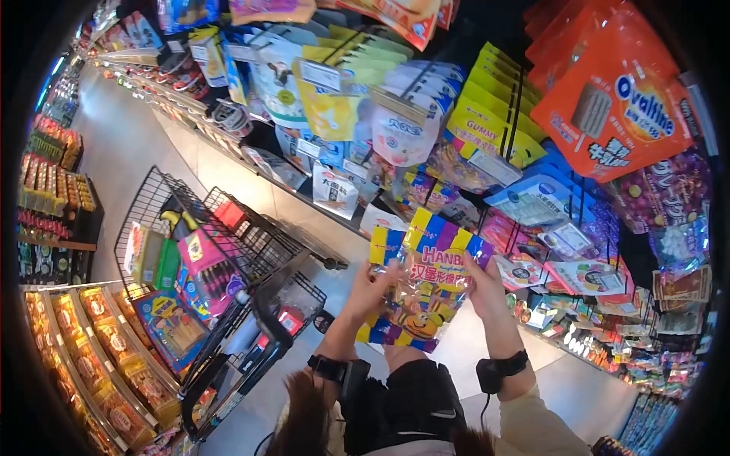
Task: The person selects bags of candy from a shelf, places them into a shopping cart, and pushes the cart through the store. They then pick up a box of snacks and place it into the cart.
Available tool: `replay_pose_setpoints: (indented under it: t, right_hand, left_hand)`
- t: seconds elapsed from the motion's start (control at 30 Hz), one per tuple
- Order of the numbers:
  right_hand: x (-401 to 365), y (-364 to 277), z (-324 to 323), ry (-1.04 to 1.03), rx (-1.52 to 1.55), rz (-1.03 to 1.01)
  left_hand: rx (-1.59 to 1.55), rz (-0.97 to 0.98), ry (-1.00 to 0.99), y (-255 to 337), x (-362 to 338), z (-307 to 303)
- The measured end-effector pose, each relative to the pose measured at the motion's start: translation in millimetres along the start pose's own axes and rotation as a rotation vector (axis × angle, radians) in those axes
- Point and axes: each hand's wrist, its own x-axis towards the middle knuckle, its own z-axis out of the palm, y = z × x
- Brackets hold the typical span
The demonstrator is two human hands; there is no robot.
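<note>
A yellow, blue and purple striped candy bag (426,285) with a clear middle is held up in front of my body. My left hand (372,289) grips its left side, where a second striped bag corner (386,245) shows behind the first. My right hand (484,285) is closed on the bag's right edge. Both wrists carry black straps with small devices. Just above the bag, more bags in similar colours (427,190) hang on the display.
At the left stands a black wire shopping cart (262,311) with packaged snacks. Hanging snack bags, including an orange Ovaltine bag (612,99), fill the rack above and to the right. Shelves of packaged food (114,342) line the lower left. Grey tiled floor (487,365) shows below.
</note>
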Motion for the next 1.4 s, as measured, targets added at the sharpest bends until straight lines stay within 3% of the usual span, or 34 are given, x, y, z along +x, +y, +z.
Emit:
replay_pose_setpoints:
  t: [0.03,0.1,0.17,0.23,0.3,0.37,0.5,0.53,0.67,0.77,0.8,1.03,1.4]
  right_hand:
    - [2.0,8.6,-6.2,0.013,-0.002,0.007]
    - [11.6,26.3,-14.4,0.098,0.01,-0.058]
    - [18.4,35.6,-14.9,0.152,-0.009,-0.068]
    - [27.9,48.4,-22.7,0.14,0.047,-0.094]
    - [40.4,69.4,-32.1,0.185,0.061,-0.133]
    - [47.9,92.6,-46.9,0.154,-0.172,-0.183]
    - [64.8,131.3,-54.0,0.19,-0.508,-0.066]
    - [67.1,128.3,-45.6,0.185,-0.542,-0.148]
    - [107.6,172.6,-61.1,0.298,-0.408,-0.213]
    - [137.7,175.6,-53.5,0.361,-0.262,-0.177]
    - [145.3,170.8,-50.4,0.336,-0.255,-0.189]
    - [174.1,145.3,-40.5,0.255,-0.279,-0.236]
    - [202.9,142.5,-37.8,0.298,-0.164,-0.237]
  left_hand:
    - [-0.054,-0.097,0.108,-11.4,12.2,-3.4]
    - [-0.041,-0.018,0.115,-38.4,40.8,-15.9]
    - [0.248,0.133,0.299,-51.6,63.0,-29.0]
    - [0.032,0.133,0.32,-58.7,84.3,-41.6]
    - [0.118,0.108,0.324,-64.0,102.4,-62.6]
    - [0.29,0.195,0.385,-73.2,120.9,-79.3]
    - [0.235,0.365,0.392,-80.3,137.9,-83.5]
    - [0.243,0.403,0.408,-81.4,139.4,-80.9]
    - [0.135,0.403,0.371,-84.1,142.1,-78.2]
    - [0.201,0.339,0.325,-76.2,137.8,-80.7]
    - [0.089,0.352,0.297,-81.6,142.0,-84.6]
    - [0.201,0.309,0.314,-82.6,142.2,-86.4]
    - [0.251,0.306,0.243,-102.0,138.0,-87.8]
